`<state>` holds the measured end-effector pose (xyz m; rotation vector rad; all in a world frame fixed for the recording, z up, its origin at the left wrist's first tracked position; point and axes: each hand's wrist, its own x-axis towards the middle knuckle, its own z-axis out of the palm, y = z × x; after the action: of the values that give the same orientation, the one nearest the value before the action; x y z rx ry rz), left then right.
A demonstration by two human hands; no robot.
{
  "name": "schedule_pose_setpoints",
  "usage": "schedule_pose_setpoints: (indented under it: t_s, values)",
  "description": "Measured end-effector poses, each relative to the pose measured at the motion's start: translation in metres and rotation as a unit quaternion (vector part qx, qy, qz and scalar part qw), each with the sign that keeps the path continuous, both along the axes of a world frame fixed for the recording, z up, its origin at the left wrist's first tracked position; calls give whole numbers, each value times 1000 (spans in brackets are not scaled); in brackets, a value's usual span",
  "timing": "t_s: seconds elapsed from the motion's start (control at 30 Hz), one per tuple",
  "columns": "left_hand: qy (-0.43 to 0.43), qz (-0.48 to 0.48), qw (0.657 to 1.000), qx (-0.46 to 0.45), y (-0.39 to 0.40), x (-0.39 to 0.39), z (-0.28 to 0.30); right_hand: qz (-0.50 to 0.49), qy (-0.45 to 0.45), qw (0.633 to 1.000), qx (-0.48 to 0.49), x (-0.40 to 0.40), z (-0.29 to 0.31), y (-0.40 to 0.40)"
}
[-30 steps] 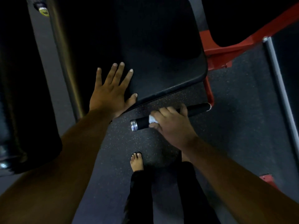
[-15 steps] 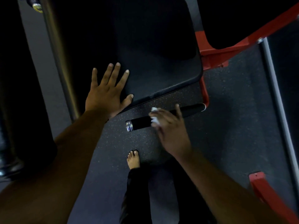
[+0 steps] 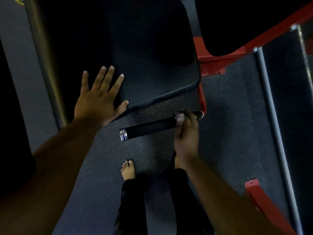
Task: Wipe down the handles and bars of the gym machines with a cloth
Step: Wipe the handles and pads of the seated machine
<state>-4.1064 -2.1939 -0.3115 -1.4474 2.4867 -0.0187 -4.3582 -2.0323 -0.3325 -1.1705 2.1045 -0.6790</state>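
Sliding inward, my right hand (image 3: 186,131) grips the cloth (image 3: 179,118) round the handle (image 3: 150,127), its free length running leftward; my left hand (image 3: 100,99) lies flat on the seat (image 3: 152,65).

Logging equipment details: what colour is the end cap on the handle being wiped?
Shiny silver metal end cap, on a black handle; seen in the head view.

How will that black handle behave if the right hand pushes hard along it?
The handle probably stays put, since its far end joins the red frame. Its matte black sleeve looks grippy, so the right hand should not slip. The metal cap looks smoother.
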Motion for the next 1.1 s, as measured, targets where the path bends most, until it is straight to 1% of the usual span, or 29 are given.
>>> schedule_pose_setpoints:
  t_s: [0.07,0.1,0.17,0.23,0.27,0.3,0.33,0.37,0.4,0.43,0.47,0.5,0.53,0.57,0.6,0.63,0.7,0.77,0.83,0.9,0.97,1.1]
  values:
    - [2,2,1000,2,0,0,1,93,91,991,11,27,7,1]
    - [2,3,1000,3,0,0,2,127,113,985,12,38,12,-2]
    - [5,5,1000,7,0,0,2,198,99,975,-29,41,22,-8]
    - [6,5,1000,7,0,0,2,250,80,961,-83,18,24,-9]
    - [6,5,1000,7,1,0,1,235,83,965,-83,1,19,-9]
    - [4,4,1000,6,1,0,1,180,79,979,-60,-18,11,-11]
    - [2,4,1000,5,0,0,0,96,62,993,-14,-37,4,-16]
    - [2,4,1000,3,0,0,0,6,28,998,51,-51,2,-24]
    - [5,4,1000,1,0,0,0,-70,-19,989,128,-61,2,-34]
    - [7,4,1000,0,0,0,-1,-124,-68,972,189,-66,2,-42]
    - [9,4,1000,-1,0,0,-1,-155,-99,958,219,-66,3,-47]
    - [10,3,1000,-3,0,0,-1,-165,-114,954,221,-61,6,-49]
    - [11,3,1000,-4,0,0,-1,-162,-119,958,206,-53,10,-49]
    - [11,2,1000,-3,1,0,-1,-148,-121,967,171,-41,16,-46]
    - [9,2,1000,-3,1,0,-1,-116,-102,980,123,-28,20,-41]
    - [6,2,1000,-2,1,0,-1,-74,-65,992,76,-15,23,-34]
    - [4,4,1000,-3,0,-1,1,14,30,999,19,12,21,-23]
    - [5,4,1000,-2,0,-1,1,94,130,986,35,42,19,-16]
    - [5,4,1000,-1,1,0,1,108,172,977,60,68,20,-14]
    - [4,4,1000,1,2,0,1,95,169,980,44,85,20,-13]
    - [7,3,1000,0,1,0,0,119,141,983,6,100,21,-10]
    - [15,7,1000,8,0,-2,2,192,18,979,-59,117,33,0]
